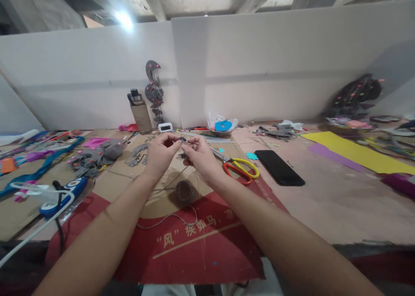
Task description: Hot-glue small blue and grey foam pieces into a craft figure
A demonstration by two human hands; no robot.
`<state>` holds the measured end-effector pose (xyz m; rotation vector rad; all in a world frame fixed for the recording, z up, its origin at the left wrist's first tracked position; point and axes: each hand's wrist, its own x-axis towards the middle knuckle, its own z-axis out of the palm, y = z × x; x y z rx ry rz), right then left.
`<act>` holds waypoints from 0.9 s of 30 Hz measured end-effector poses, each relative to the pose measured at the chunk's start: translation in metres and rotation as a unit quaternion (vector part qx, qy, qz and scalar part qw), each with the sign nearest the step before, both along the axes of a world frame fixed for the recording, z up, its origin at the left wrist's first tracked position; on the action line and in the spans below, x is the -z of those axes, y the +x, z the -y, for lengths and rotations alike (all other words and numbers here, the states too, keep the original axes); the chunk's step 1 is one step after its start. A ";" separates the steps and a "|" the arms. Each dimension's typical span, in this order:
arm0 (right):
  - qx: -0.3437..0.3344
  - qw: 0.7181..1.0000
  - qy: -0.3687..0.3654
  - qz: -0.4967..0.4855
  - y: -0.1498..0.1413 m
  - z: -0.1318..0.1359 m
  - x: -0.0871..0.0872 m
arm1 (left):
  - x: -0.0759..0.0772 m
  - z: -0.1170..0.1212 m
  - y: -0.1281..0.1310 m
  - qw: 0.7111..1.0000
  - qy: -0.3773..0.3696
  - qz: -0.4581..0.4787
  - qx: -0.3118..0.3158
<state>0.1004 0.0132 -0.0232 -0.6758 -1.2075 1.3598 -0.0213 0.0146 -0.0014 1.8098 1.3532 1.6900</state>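
Over the middle of the cardboard, my left hand (pixel 161 152) and my right hand (pixel 200 157) meet with their fingertips pinched on a small dark grey piece (pixel 183 139). Fingers cover most of it, so its exact kind is unclear. A thin grey cord (pixel 175 178) slants down from below my right hand towards a roll of grey cord (pixel 184 192) near my wrists. Right of my right hand lie scissors (pixel 241 168) with red and yellow handles, blades pointing towards the hand. Grey cut-out pieces (pixel 138 154) rest left of my left hand.
A black phone (pixel 279 167) lies beyond the scissors. At the back stand a bottle (pixel 141 116), a small white clock (pixel 165 127) and a bowl (pixel 222 132). Grey pieces with pink-headed pins (pixel 94 157) and a white cable (pixel 42 233) lie left; yellow sheet (pixel 359 151) right.
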 end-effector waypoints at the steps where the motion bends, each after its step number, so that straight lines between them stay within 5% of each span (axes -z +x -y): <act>1: 0.021 1.000 0.009 0.019 0.002 -0.001 0.000 | 0.000 -0.001 0.000 1.000 -0.008 0.016 0.011; 11: 0.123 0.979 0.098 0.131 0.008 -0.006 0.001 | 0.003 -0.004 0.005 0.984 -0.063 0.147 0.073; 27: 0.155 0.979 0.070 0.108 0.007 -0.014 0.007 | 0.007 -0.005 0.008 0.952 -0.104 0.230 0.171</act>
